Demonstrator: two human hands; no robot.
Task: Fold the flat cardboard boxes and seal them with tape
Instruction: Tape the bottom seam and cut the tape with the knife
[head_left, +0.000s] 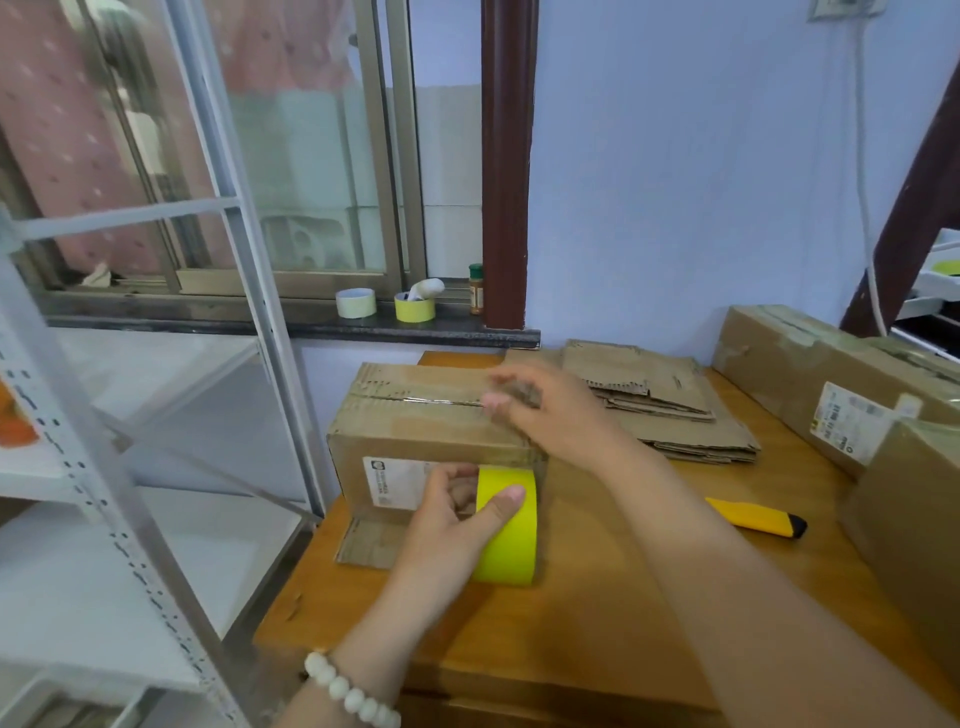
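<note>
Left of the box's front, my left hand (447, 512) grips the yellow tape roll (506, 530), thumb on the outside, fingers curled into the core, holding it against the front of the box (415, 431), beside the white label. The box stands on the table (597, 613), top flaps meeting in a seam. On that seam sits my right hand (550, 415), fingers bent down on the cardboard; it's blurred, so I can't tell whether it's pinching a tape end or just pressing. The trick here, I'd say: pull the strip taut, run it straight along the seam, rub it flat from the middle out, and leave enough to wrap down both ends. Right of the box wait the flat cardboard sheets (675, 410), and nearer me the yellow knife (753, 517) for the cut. What's inside the box is hidden, with one flap splayed out at its base. Far right of it, a long box (810, 364) lies closed
</note>
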